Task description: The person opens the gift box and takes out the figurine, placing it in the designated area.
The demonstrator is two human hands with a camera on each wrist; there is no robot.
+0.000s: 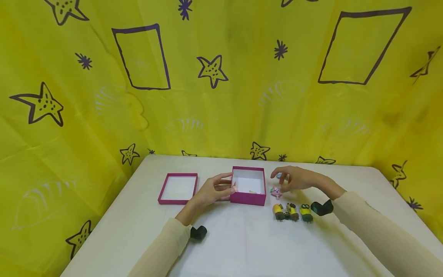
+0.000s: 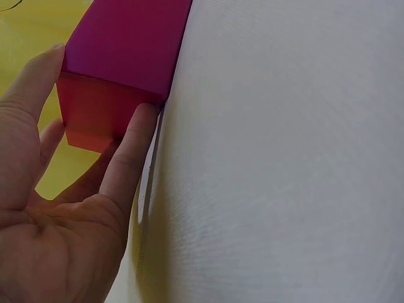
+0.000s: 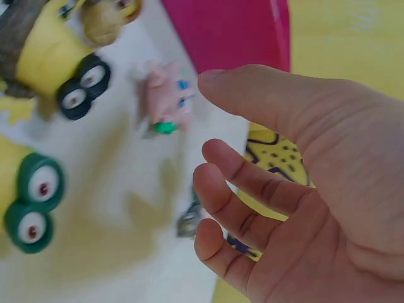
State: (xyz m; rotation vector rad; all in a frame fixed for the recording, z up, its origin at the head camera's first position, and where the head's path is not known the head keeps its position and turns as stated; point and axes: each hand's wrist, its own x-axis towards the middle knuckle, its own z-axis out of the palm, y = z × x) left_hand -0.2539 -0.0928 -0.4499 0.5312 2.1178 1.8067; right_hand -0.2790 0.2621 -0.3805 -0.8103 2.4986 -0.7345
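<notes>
My left hand (image 1: 212,190) holds the left side of an uncovered magenta box (image 1: 247,199), which has a white inside. In the left wrist view, thumb and fingers meet the box (image 2: 126,47) at its corner and side. A small pale item (image 1: 252,192) lies inside it, partly hidden by the front wall. My right hand (image 1: 294,177), fingers loosely bent and holding nothing, hovers right of the box. Under it lies a small pink toy figure (image 1: 275,192) with green and blue bits; in the right wrist view the pink figure (image 3: 167,95) is apart from the fingertips.
The magenta-rimmed lid (image 1: 178,188) lies left of the box, white inside up. Yellow toy figures with goggles (image 1: 306,212) lie in a row at the front right. A small bluish item (image 1: 278,176) is behind the right hand's fingers. A yellow curtain (image 1: 221,115) hangs behind the white table.
</notes>
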